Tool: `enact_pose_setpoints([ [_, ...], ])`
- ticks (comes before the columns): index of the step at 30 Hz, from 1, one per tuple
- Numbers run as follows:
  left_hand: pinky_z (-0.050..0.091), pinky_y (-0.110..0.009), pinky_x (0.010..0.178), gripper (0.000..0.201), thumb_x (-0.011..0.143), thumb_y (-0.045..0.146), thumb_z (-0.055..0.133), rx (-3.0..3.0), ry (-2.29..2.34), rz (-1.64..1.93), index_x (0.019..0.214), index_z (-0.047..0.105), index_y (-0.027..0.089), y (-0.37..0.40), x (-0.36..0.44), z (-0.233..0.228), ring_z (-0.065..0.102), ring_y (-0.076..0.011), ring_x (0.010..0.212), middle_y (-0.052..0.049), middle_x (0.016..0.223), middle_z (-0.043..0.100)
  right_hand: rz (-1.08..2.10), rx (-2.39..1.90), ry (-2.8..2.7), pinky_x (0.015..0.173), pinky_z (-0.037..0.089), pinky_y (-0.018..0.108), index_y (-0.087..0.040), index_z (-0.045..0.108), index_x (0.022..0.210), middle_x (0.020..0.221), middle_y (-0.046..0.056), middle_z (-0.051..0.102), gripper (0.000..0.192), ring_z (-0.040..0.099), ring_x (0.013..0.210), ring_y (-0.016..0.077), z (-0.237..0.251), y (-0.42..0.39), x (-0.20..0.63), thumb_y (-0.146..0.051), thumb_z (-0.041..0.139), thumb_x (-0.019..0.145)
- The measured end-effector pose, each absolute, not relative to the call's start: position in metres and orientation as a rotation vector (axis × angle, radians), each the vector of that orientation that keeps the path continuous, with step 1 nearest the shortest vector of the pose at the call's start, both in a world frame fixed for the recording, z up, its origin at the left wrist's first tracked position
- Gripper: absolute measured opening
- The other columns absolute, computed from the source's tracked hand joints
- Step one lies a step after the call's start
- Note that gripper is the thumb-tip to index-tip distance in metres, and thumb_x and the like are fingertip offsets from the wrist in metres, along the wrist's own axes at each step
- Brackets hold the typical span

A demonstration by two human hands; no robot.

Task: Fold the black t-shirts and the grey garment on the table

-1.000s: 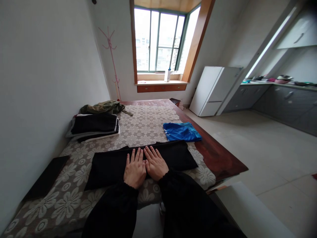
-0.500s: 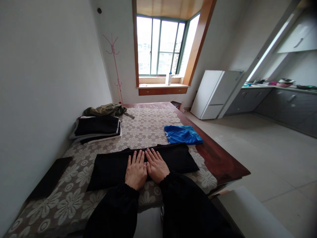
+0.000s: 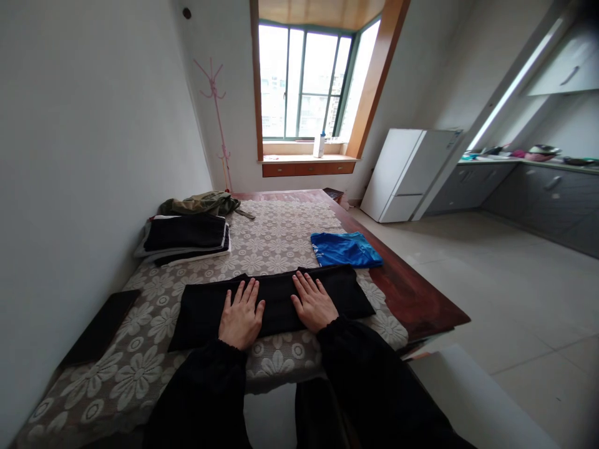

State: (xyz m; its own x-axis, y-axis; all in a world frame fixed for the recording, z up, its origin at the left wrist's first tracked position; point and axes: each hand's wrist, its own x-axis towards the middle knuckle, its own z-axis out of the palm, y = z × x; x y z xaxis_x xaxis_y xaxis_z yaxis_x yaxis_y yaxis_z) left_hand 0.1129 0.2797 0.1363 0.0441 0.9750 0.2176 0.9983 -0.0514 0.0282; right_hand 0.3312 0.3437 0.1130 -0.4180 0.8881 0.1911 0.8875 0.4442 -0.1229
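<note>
Left hand (image 3: 240, 313): I see it flat, fingers spread, pressing the black garment (image 3: 276, 299).
Right hand (image 3: 314, 304): flat, open, on the same cloth, apart from the left.
Garment: folded strip across the near floral tablecloth (image 3: 281, 234).
Beyond: blue shirt (image 3: 344, 249) far right, folded stack (image 3: 185, 237) far left.

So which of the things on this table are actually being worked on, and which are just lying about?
In hand:
- black garment, spread flat on the floral tablecloth
- left hand and right hand, both pressed flat on it, apart

Lying about:
- blue garment, folded
- folded pile of dark clothes
- olive garment, crumpled
- bottle on the sill
</note>
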Motion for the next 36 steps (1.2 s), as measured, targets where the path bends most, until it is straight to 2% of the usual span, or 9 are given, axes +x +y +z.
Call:
enact_pose_setpoints([
  [4,0.029,-0.054,0.124,0.058,0.102,0.038,0.034,-2.099,-2.122,-0.265,0.156,0.042,0.019,0.272,0.089,0.139,0.033,-0.0275,0.154,-0.005,0.165,0.039,-0.112,-1.633,-2.422,0.126,0.018,0.045,-0.014,0.035,0.160,0.166,0.007,0.032,0.060,0.028,0.155,0.0236,0.108,0.353,0.359,-0.037,0.032,0.104],
  [13,0.027,-0.052,0.125,0.061,0.102,0.042,0.030,-1.933,-2.253,-0.181,0.155,0.044,0.013,0.254,0.029,0.143,0.036,-0.0295,0.152,-0.007,0.163,0.042,-0.373,-1.705,-2.328,0.123,0.026,0.049,-0.017,0.043,0.157,0.161,0.007,0.043,0.057,0.037,0.150,0.0265,0.087,0.380,0.434,-0.034,0.030,0.104],
  [19,0.027,-0.053,0.125,0.062,0.102,0.043,0.031,-1.939,-2.202,-0.199,0.155,0.045,0.013,0.252,0.025,0.140,0.038,-0.0306,0.151,-0.009,0.162,0.044,-0.390,-1.659,-2.335,0.119,0.035,0.047,-0.017,0.039,0.159,0.161,0.008,0.044,0.058,0.039,0.149,0.0273,0.080,0.385,0.450,-0.034,0.028,0.105],
  [24,0.027,-0.053,0.125,0.062,0.101,0.042,0.032,-1.948,-2.178,-0.211,0.155,0.044,0.013,0.251,0.024,0.137,0.036,-0.0309,0.152,-0.009,0.162,0.044,-0.380,-1.638,-2.343,0.120,0.033,0.051,-0.018,0.035,0.161,0.161,0.010,0.044,0.059,0.040,0.148,0.0295,0.080,0.383,0.449,-0.035,0.030,0.104],
  [31,0.027,-0.053,0.124,0.061,0.101,0.043,0.033,-1.939,-2.159,-0.228,0.154,0.046,0.015,0.252,0.026,0.138,0.038,-0.0307,0.151,-0.010,0.161,0.046,-0.333,-1.704,-2.342,0.121,0.031,0.047,-0.018,0.042,0.157,0.162,0.008,0.042,0.057,0.035,0.151,0.0267,0.089,0.380,0.444,-0.037,0.029,0.106],
  [33,0.028,-0.053,0.124,0.060,0.101,0.043,0.034,-1.943,-2.159,-0.225,0.153,0.047,0.015,0.252,0.025,0.141,0.038,-0.0315,0.151,-0.011,0.160,0.047,-0.312,-1.740,-2.345,0.123,0.026,0.051,-0.018,0.043,0.157,0.163,0.008,0.042,0.056,0.034,0.151,0.0277,0.096,0.379,0.442,-0.037,0.030,0.105],
  [36,0.027,-0.058,0.124,0.058,0.102,0.039,0.032,-1.994,-2.129,-0.242,0.152,0.049,0.015,0.247,0.029,0.143,0.039,-0.0337,0.150,-0.012,0.160,0.047,-0.285,-1.766,-2.337,0.125,0.011,0.063,-0.017,0.041,0.158,0.162,0.010,0.042,0.056,0.032,0.152,0.0310,0.109,0.368,0.434,-0.034,0.029,0.106],
])
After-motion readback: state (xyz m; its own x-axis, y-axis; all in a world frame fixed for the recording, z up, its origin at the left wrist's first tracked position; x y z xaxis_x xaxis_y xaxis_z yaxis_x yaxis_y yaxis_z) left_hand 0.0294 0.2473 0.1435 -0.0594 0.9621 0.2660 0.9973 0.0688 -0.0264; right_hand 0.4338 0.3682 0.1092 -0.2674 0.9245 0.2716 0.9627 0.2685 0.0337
